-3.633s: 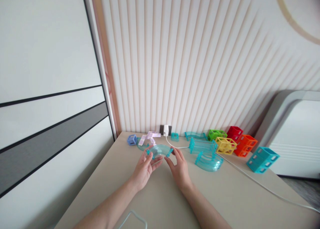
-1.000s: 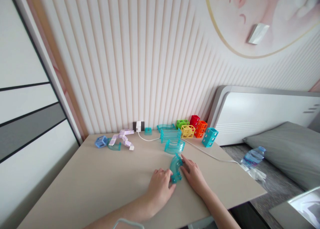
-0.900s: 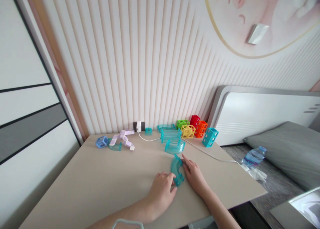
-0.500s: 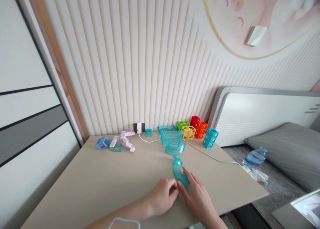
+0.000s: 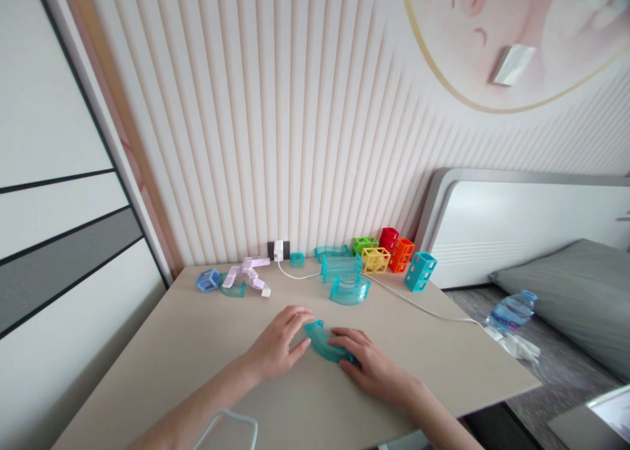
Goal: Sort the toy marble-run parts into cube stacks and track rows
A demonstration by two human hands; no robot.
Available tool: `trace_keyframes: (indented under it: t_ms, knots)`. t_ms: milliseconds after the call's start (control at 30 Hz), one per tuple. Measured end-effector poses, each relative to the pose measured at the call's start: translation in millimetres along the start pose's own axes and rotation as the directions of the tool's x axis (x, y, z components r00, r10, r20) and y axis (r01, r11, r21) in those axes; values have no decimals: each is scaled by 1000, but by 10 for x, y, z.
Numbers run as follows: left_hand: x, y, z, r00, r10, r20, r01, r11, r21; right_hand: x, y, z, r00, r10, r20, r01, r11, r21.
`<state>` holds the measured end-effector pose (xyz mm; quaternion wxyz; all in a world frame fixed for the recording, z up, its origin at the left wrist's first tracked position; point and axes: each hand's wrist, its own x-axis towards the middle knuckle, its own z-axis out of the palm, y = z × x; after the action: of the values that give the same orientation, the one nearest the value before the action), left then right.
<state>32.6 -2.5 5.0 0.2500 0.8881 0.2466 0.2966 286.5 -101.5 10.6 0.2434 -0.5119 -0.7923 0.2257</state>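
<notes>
Teal plastic curved piece (image 5: 323, 346) lay on the desk (image 5: 207, 332) between our hands: right hand (image 5: 370, 365) gripped its right end, left hand (image 5: 278, 346) was spread at the left end, contact unclear. We judged the step as positioning it; next move called for closing left thumb and fingers there.

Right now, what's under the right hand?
The right end of the curved teal piece runs in under the fingers of the right hand, above the table. The hand hides most of that end, so its connector and whatever lies beneath the palm can't be seen.
</notes>
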Motion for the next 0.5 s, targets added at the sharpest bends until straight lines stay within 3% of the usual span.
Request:
trace_keyframes:
  t_ms: [100,200,367,500]
  knots:
    - [-56,-205,-7,999,-52,-6,52,999,-4,131,120,-3,1000,10,21,-11,999,49]
    - [-85,-350,52,991,-133,6,133,989,-64,226,273,76,999,22,-35,-18,993,119]
    - [-78,-377,123,985,-170,10,170,980,-101,260,431,178,978,106,-177,-66,974,218]
    - [-93,-357,160,982,-188,-25,186,980,-66,276,451,190,966,157,-207,-117,974,192]
